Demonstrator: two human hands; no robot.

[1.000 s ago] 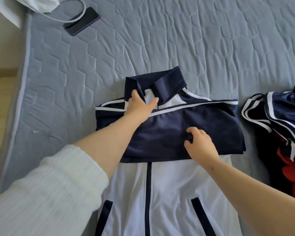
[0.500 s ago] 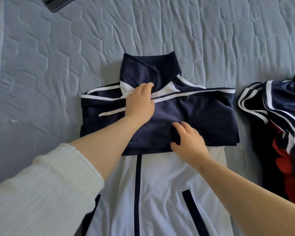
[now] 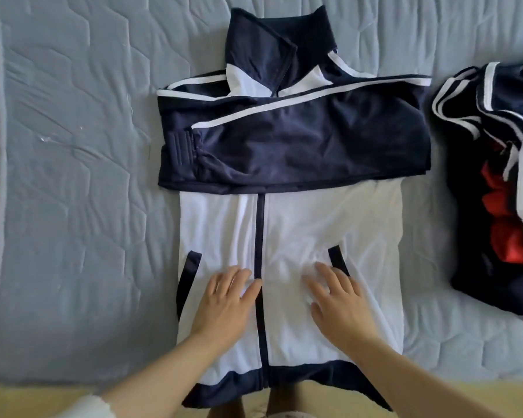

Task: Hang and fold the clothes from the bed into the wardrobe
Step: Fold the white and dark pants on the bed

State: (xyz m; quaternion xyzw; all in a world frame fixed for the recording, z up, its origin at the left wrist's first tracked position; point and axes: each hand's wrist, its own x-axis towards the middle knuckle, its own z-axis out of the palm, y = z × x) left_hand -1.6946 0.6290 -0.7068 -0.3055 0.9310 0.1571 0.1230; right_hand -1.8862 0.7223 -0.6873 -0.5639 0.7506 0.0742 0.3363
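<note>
1. Lying face-up on the grey quilted mattress (image 3: 73,176) is a white-and-navy zip-front track jacket (image 3: 314,224). Its stand-up navy collar (image 3: 272,34) points away from the person, and its navy hem hangs slightly over the near edge of the bed.
2. Two navy sleeves with white stripes (image 3: 299,140) are folded across the chest, one over the other. The white lower front is uncovered.
3. Left hand (image 3: 224,303) lies flat on the white fabric with fingers straight and spread, gripping nothing. Its fingertips reach the navy zip line (image 3: 260,230).
4. Right hand (image 3: 341,300) is also flat and relaxed, holding nothing. It rests on the white panel right of the zip, touching the slanted navy pocket trim (image 3: 335,257).
5. A heap of navy, white-striped and red clothing (image 3: 495,152) sits at the mattress's right side, apart from the jacket.
6. A white knit cuff (image 3: 85,408) covers the left forearm at the bottom edge.
</note>
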